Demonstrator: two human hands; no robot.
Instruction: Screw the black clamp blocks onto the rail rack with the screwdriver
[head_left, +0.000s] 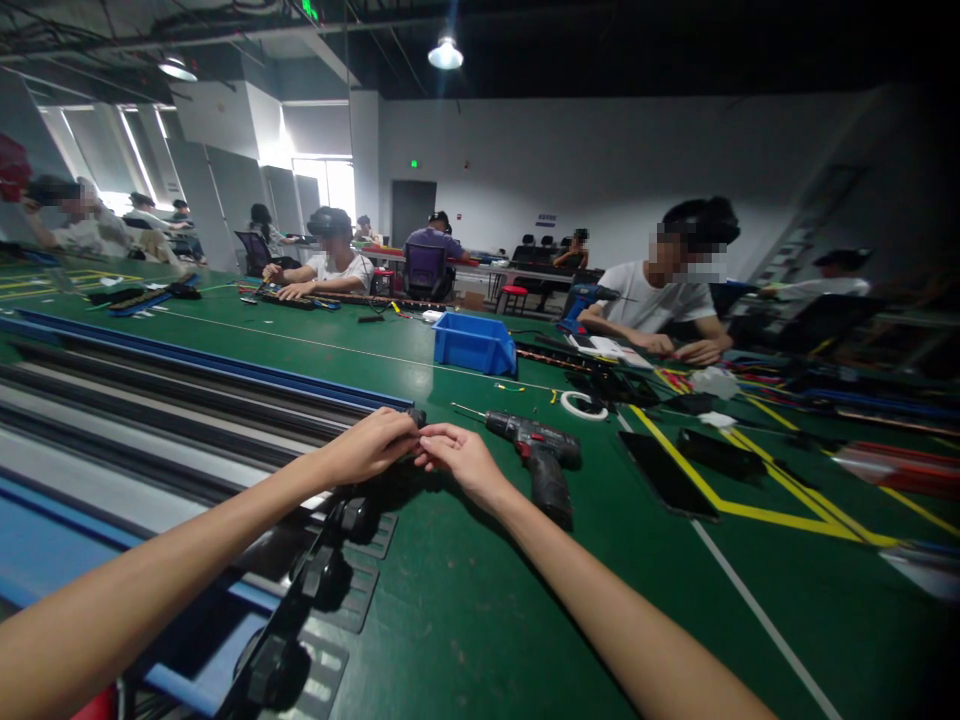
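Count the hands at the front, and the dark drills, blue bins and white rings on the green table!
Hands: 2, left hand and right hand
Dark drill: 1
Blue bin: 1
White ring: 1
Total: 5

Black bar (298, 612): long, flat on the green table (465, 620), round knobs (357, 518) along it.
End piece (417, 416): small, black, far tip.

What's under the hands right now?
Left hand and right hand meet over the far end of a black rail on the green table. What lies between them is covered.
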